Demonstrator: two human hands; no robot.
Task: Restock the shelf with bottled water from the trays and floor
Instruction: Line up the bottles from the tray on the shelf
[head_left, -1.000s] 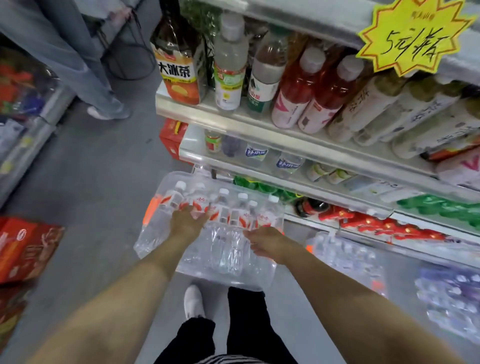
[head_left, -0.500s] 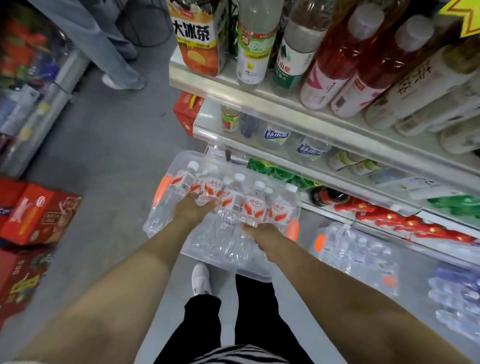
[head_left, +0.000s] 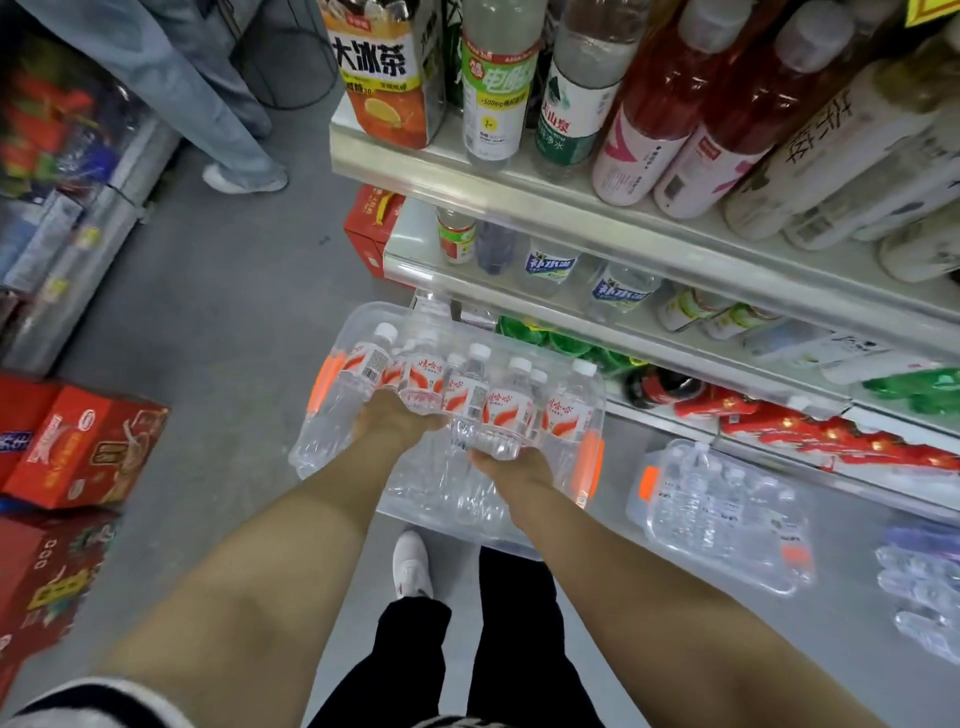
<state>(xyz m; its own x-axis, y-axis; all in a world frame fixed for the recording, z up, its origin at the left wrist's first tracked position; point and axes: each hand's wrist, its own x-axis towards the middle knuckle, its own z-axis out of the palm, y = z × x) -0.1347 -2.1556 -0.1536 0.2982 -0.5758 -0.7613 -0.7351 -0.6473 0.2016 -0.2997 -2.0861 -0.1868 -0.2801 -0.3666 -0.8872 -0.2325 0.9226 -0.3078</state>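
Concrete floor (head_left: 208, 322), grey and scuffed, runs down a narrow shop aisle in the head view. A tiered metal shelf (head_left: 571, 208) stands on the right and blurred, plastic-wrapped stock (head_left: 67, 208) is racked along the left. The shelf's top tier carries tall drinks: a large iced tea bottle (head_left: 387, 67) at the end, then clear, green-labelled and red bottles leaning in a row. The tiers below hold smaller bottles with blue, green and red labels. A red box (head_left: 371, 223) sits on the floor at the shelf's end, and red cartons (head_left: 83, 447) are stacked at the left edge. Another person's legs (head_left: 208, 104) in loose jeans stand farther up the aisle. The shrink-wrapped pack of water bottles (head_left: 467, 389), with white caps and red-and-white labels, is held off the floor just in front of the lower tiers. The left hand (head_left: 395, 421) grips its near edge towards the left and the right hand (head_left: 514, 460) grips it towards the right, the fingers of both buried out of sight in the wrap. A white shoe (head_left: 412, 564) shows below the pack. A second wrapped pack (head_left: 722, 514) lies on the floor to the right, close against the shelf base.
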